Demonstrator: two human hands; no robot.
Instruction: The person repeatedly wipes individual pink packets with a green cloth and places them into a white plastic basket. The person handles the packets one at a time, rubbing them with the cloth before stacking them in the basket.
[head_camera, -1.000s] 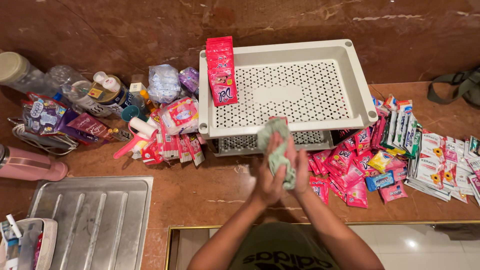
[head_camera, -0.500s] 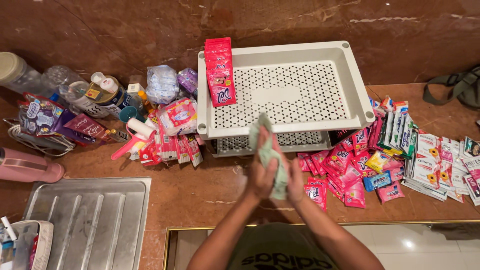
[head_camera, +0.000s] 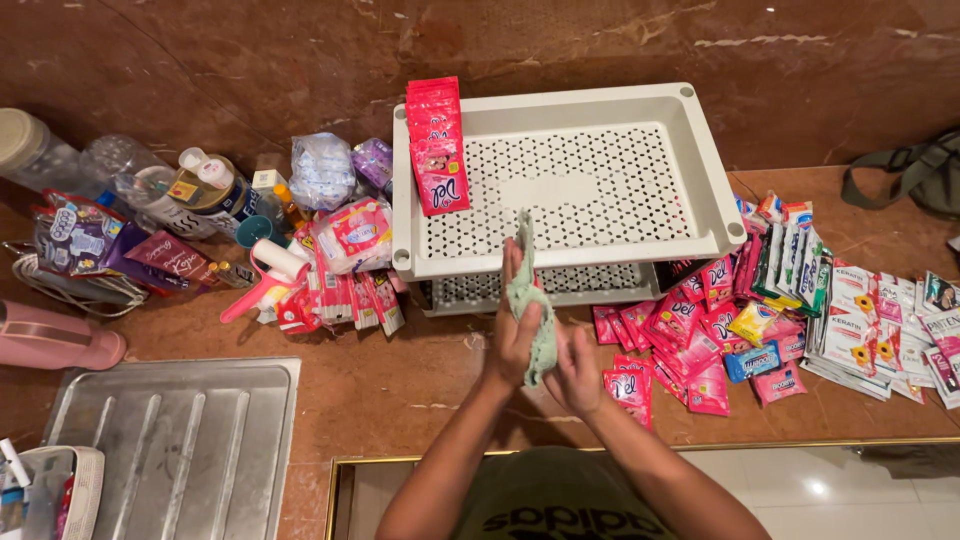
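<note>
Pressing together over the brown marble desk (head_camera: 400, 390), the two hands squeeze a pale green cloth (head_camera: 530, 300) between their palms: the left hand (head_camera: 515, 335) lies flat against it with fingers straight and stretched toward the white tray rack (head_camera: 705, 170), and the right hand (head_camera: 578, 368) closes on it from the other side, fingers partly curled, so the cloth is sandwiched and its top end sticks up over the rack's near rim. Nearest the person, a gold-edged strip borders the desk, with pale floor tiles beyond it. Left of the rack and close in, a ribbed steel draining board (head_camera: 165, 450) is set into the desk, with a small white basket (head_camera: 55, 490) at its corner. Right of the rack, pink sachets (head_camera: 690, 340) lie heaped on the desk, touching a spread of white and green sachets (head_camera: 850, 320) farther right. Left of the rack sit more pink packets (head_camera: 340, 300), a pink scoop (head_camera: 262, 285), purple pouches (head_camera: 80, 240) and a pink flat object (head_camera: 55, 340) at the edge. The rack's perforated top shelf is bare except for a strip of pink sachets (head_camera: 436, 145) draped over its far left corner. Behind, jars and clear bottles (head_camera: 120, 170) stand against the dark reddish stone wall (head_camera: 250, 60), and a green strap bag (head_camera: 915, 175) rests far right of the rack.
</note>
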